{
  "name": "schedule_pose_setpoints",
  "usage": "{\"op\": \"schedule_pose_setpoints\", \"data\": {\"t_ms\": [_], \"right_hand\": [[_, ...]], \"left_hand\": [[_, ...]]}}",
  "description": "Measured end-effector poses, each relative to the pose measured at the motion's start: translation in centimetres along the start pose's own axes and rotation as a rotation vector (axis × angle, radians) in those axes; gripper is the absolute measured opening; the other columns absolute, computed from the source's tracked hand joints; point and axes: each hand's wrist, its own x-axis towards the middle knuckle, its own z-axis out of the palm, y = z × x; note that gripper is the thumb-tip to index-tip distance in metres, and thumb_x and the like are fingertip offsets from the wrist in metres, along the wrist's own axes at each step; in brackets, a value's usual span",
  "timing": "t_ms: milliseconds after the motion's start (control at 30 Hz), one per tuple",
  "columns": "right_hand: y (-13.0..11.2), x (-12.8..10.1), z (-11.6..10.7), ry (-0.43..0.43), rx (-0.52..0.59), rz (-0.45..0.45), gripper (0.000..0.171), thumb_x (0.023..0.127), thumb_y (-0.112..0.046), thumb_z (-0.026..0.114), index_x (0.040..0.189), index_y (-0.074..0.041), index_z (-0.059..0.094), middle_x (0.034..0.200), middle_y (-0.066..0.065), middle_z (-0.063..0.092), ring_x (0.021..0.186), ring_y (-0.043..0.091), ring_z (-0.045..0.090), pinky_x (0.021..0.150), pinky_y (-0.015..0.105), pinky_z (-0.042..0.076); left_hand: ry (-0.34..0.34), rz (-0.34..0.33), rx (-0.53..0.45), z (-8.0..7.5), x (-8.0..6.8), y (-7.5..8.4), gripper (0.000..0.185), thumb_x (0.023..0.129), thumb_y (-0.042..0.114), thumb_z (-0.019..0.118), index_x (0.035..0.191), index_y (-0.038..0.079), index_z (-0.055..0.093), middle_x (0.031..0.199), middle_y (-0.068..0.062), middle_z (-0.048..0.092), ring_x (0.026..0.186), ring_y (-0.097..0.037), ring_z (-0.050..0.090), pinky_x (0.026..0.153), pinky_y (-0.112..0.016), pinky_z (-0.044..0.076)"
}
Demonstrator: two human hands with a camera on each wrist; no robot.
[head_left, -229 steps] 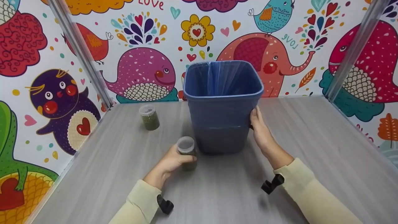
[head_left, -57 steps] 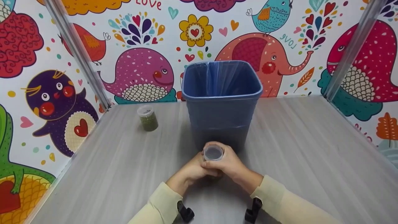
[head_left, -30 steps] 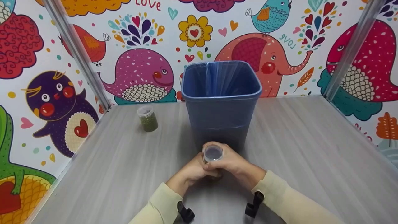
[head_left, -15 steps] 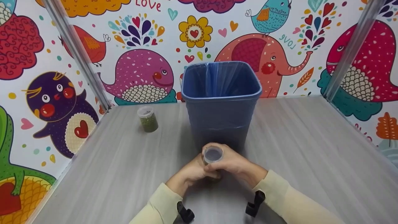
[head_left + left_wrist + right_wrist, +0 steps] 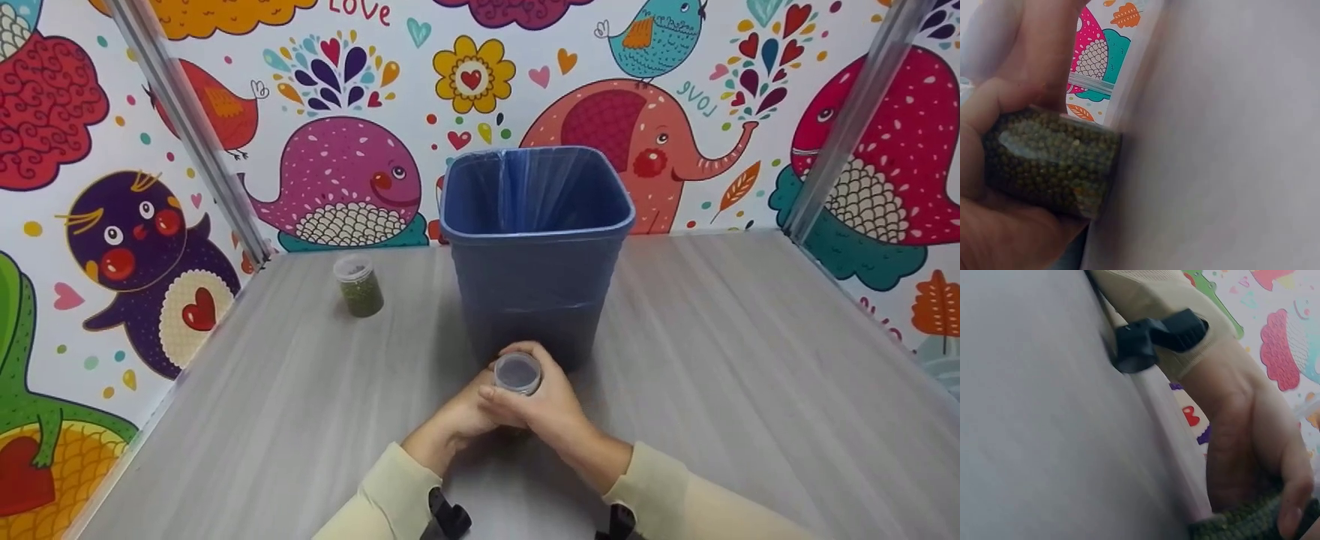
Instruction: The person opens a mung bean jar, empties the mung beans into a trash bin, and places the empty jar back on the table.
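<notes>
A small clear jar [image 5: 517, 373] of green beans, lid on, stands on the grey table [image 5: 712, 337] just in front of the blue bin [image 5: 536, 285]. My left hand [image 5: 466, 411] grips the jar's body from the left. My right hand [image 5: 541, 397] wraps over it from the right, fingers curled round the lid end. The left wrist view shows the jar [image 5: 1050, 169] packed with beans, held in my left hand [image 5: 999, 236]. In the right wrist view my left hand [image 5: 1241, 450] curls round the jar [image 5: 1241, 520].
A second jar of green beans [image 5: 360, 286] stands at the back left of the table. The bin is lined with a blue bag and looks empty. Patterned walls with metal posts [image 5: 195, 135] close in three sides.
Earlier my left hand held the jar left of the bin while my right touched the bin. Over the last second my right wrist has swung closer to me round the lid; the jar stays put.
</notes>
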Motion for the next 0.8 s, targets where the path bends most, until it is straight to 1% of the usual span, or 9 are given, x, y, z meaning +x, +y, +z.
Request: {"op": "schedule_pose_setpoints", "data": {"t_ms": [67,100,167,300,400,467,633,800], "right_hand": [[0.0,-0.1,0.2,0.023,-0.019,-0.007,0.054,0.082,-0.021,0.093,0.125,-0.007,0.063,0.118,0.007,0.073,0.110,0.022,0.065,0.101,0.039,0.048],[0.1,-0.2,0.3,0.025,-0.026,-0.013,0.052,0.084,-0.022,0.092,0.125,-0.006,0.063,0.118,0.007,0.072,0.110,0.022,0.064,0.101,0.040,0.048],[0.2,-0.1,0.2,0.022,-0.038,-0.019,0.050,0.085,-0.022,0.091,0.124,-0.006,0.064,0.118,0.007,0.071,0.111,0.022,0.064,0.102,0.041,0.047],[0.3,0.1,0.0,0.000,-0.046,-0.025,0.048,0.086,-0.019,0.090,0.123,-0.005,0.063,0.118,0.008,0.072,0.112,0.024,0.065,0.103,0.042,0.047],[0.4,0.2,-0.2,-0.014,-0.053,-0.033,0.047,0.085,-0.017,0.090,0.122,-0.005,0.064,0.117,0.009,0.072,0.112,0.025,0.065,0.102,0.041,0.047],[0.4,0.2,-0.3,-0.025,-0.045,-0.043,0.046,0.085,-0.015,0.089,0.121,-0.005,0.064,0.116,0.009,0.073,0.112,0.025,0.065,0.101,0.040,0.047],[0.3,0.4,-0.5,-0.042,-0.046,-0.046,0.045,0.083,-0.015,0.090,0.119,-0.005,0.064,0.115,0.009,0.072,0.109,0.024,0.064,0.099,0.036,0.048],[0.2,0.7,-0.8,-0.063,-0.072,-0.042,0.046,0.081,-0.016,0.091,0.117,-0.006,0.064,0.114,0.007,0.071,0.105,0.023,0.063,0.096,0.037,0.047]], "left_hand": [[0.012,-0.016,-0.008,0.1,0.0,0.0,0.050,0.081,-0.004,0.082,0.127,-0.002,0.065,0.113,0.002,0.068,0.102,-0.012,0.060,0.091,-0.027,0.050],[0.012,-0.026,-0.020,0.1,0.0,0.0,0.047,0.081,-0.005,0.082,0.125,-0.002,0.066,0.111,0.003,0.068,0.101,-0.012,0.060,0.089,-0.027,0.051],[-0.004,-0.040,-0.044,0.1,0.0,0.0,0.044,0.081,-0.005,0.081,0.123,-0.002,0.066,0.109,0.004,0.068,0.098,-0.012,0.060,0.086,-0.028,0.052],[-0.031,-0.024,-0.039,0.1,0.2,-0.1,0.041,0.083,-0.004,0.081,0.122,0.000,0.068,0.109,0.005,0.069,0.098,-0.013,0.060,0.084,-0.028,0.051],[-0.035,-0.002,-0.032,0.2,0.3,-0.1,0.044,0.082,-0.005,0.081,0.124,-0.001,0.067,0.111,0.004,0.069,0.100,-0.012,0.061,0.087,-0.028,0.052],[-0.032,-0.001,-0.036,0.3,0.3,-0.1,0.045,0.081,-0.006,0.081,0.125,-0.001,0.067,0.110,0.004,0.069,0.099,-0.012,0.061,0.085,-0.028,0.053],[-0.021,-0.020,-0.022,0.3,0.2,-0.1,0.042,0.078,-0.007,0.079,0.118,-0.001,0.069,0.103,0.005,0.069,0.092,-0.012,0.061,0.075,-0.027,0.053],[-0.021,-0.007,-0.011,0.3,0.2,0.0,0.042,0.077,-0.006,0.080,0.118,-0.002,0.069,0.103,0.005,0.069,0.091,-0.011,0.061,0.076,-0.026,0.053]]}}
